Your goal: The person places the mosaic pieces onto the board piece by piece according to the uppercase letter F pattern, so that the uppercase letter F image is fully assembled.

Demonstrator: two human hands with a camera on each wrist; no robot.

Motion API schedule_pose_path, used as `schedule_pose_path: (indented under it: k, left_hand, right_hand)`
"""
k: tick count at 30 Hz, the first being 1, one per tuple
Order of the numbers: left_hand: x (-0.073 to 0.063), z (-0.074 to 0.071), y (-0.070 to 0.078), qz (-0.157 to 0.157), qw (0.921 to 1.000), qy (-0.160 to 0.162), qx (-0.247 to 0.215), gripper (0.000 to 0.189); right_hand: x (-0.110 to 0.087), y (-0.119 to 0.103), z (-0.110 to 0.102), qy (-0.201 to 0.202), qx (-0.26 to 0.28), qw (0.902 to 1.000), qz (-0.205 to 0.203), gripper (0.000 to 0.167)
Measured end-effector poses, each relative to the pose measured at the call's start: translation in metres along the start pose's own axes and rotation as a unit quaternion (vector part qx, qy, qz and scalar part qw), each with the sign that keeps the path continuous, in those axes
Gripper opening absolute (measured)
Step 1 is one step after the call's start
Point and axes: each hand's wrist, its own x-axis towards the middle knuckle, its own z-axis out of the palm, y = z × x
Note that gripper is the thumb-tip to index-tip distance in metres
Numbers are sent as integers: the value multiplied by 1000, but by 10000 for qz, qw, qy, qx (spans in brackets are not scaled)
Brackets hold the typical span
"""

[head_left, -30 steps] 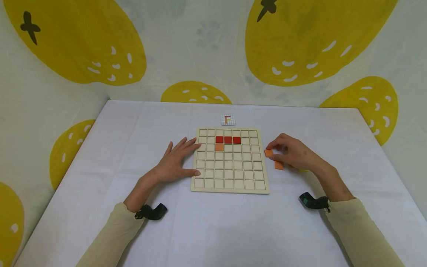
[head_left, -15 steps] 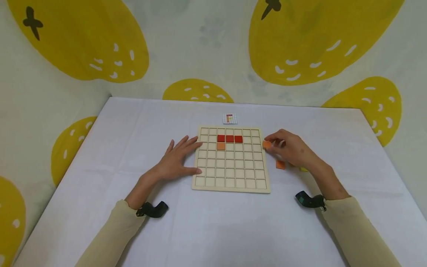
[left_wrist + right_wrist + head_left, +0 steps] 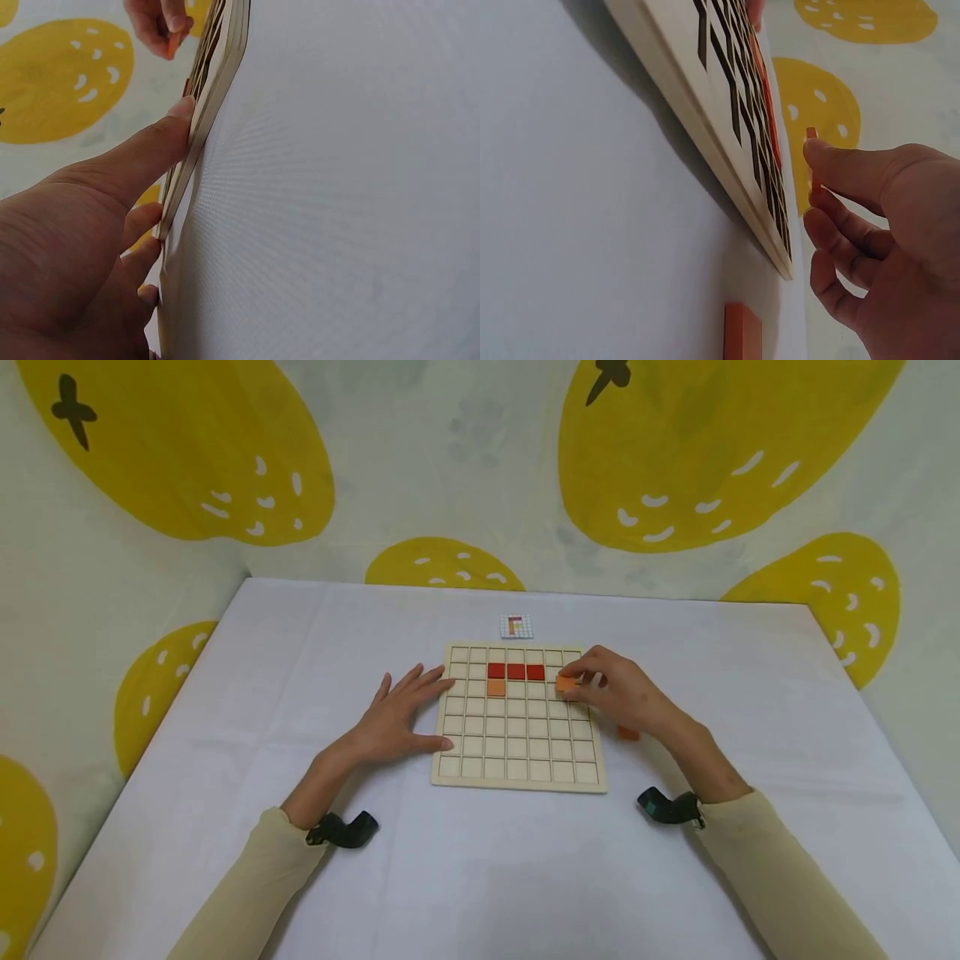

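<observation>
A square wooden grid board lies on the table. Three red tiles form a row in its upper part, and one orange tile sits just under the leftmost red one. My left hand has its fingers spread along the board's left edge; in the left wrist view the thumb rests on the rim. Between thumb and fingers, my right hand pinches a second orange tile. That tile is raised over the right columns of the board, as the right wrist view shows.
Right of the board, an orange tile lies on the white tablecloth, partly under the right hand in the head view. Behind the board is a small card with a coloured grid pattern. A fabric wall with yellow fruit shapes borders the table's back.
My right hand has lifted the orange tile from beside the board and carried it left, over the board's right columns. The left hand keeps its place at the board's edge.
</observation>
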Motion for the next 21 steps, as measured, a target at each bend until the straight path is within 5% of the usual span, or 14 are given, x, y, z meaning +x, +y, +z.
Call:
schedule_pose_path:
  k: [21]
  left_hand:
    - [0,0,-1,-29,10000,10,17,93]
  right_hand:
    - [14,-29,30,-266,394,9981,-403,32]
